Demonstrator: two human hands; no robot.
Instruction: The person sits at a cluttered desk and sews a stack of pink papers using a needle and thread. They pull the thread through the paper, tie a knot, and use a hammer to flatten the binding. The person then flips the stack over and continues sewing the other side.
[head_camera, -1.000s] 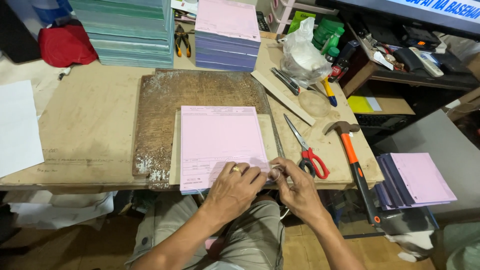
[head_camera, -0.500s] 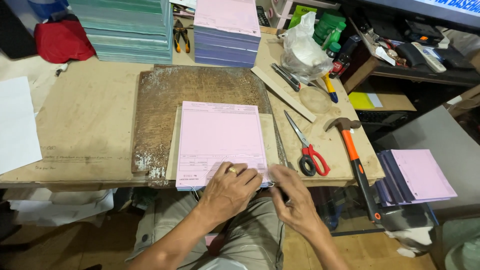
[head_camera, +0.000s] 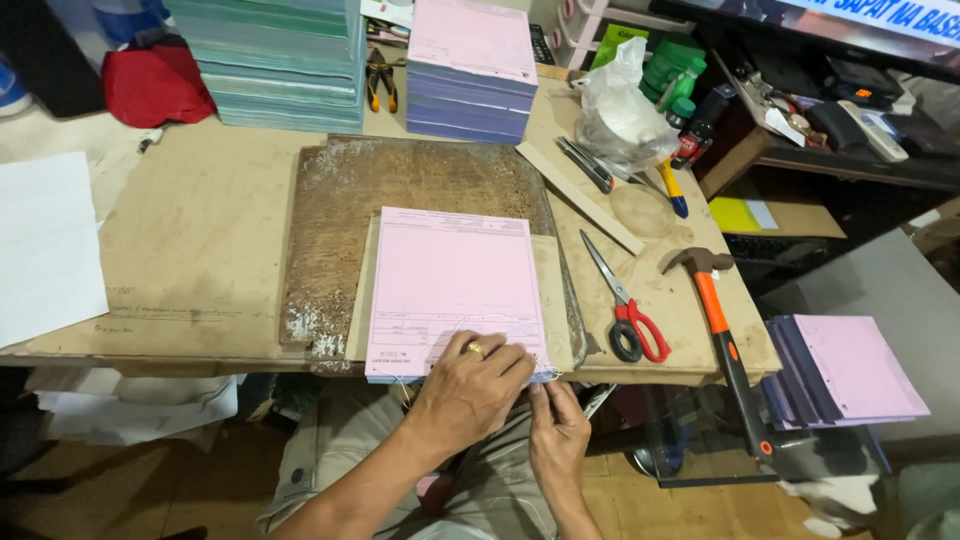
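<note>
A: Why is the left hand (head_camera: 470, 385) flat on the pink pad (head_camera: 455, 290)?
B: Pins it at the desk (head_camera: 200, 240) edge; right hand (head_camera: 558, 425) fingers pinch its bound corner

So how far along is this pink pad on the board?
Done: finished-looking stacks stand at the back, a pink-topped stack and a green stack. In hand: the left hand presses the pink pad's near edge while the right hand works below it; thin thread trails there. Left: more pink pads wait on the right. Scissors and hammer lie unused.
</note>
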